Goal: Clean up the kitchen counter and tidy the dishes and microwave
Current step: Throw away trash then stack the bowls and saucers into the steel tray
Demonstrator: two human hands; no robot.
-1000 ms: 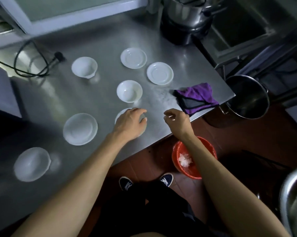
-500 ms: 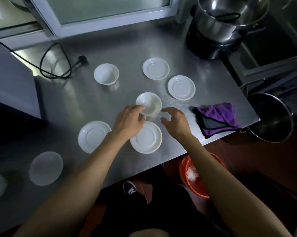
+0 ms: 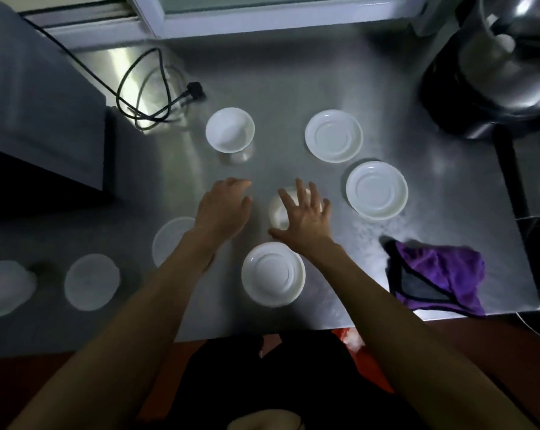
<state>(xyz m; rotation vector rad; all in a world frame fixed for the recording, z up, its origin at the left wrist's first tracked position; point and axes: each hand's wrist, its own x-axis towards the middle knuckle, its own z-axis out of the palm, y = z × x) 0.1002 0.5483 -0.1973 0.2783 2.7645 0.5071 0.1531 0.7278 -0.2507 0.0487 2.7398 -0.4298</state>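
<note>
A dim kitchen: a white window frame (image 3: 262,17) ran behind the steel bench (image 3: 293,72), where light glinted; reddish-brown floor (image 3: 479,352) lay below the bench's near edge.

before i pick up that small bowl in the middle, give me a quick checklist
1. Right hand over the small bowl: ok, fingers spread above it.
2. Grip closed on the bowl: not ok, fingers straight, nothing held.
3. Left hand free to help: ok, it holds nothing, beside the bowl.
4. Bowl empty: cannot tell, the hand hides the inside.
5. Landing spot: ok, the near saucer is bare.
6. Room around the bowl: ok, the right saucer and purple cloth lie apart from it.
</note>
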